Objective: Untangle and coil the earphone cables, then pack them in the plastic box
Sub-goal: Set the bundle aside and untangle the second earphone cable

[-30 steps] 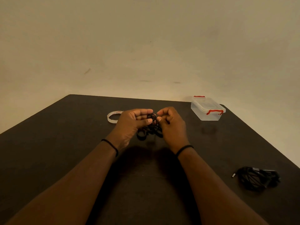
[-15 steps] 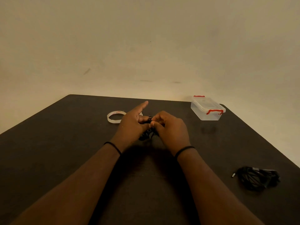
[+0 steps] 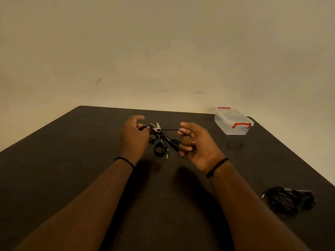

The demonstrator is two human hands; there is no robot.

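A black earphone cable lies partly coiled on the dark table between my hands. My left hand grips one end, with cable looped round its fingers. My right hand pinches a strand that stretches taut across to the left hand. A second tangled black cable bundle lies at the near right. The clear plastic box with red clips stands closed at the far right corner.
A pair of scissors with black handles lies just behind the cable, by my left hand. The table's far edge runs just behind my hands and its right edge passes near the box and bundle.
My hands have drawn apart, pulling a strand of cable taut between them. The scissors have come into sight. The tape ring is now hidden behind my left hand.
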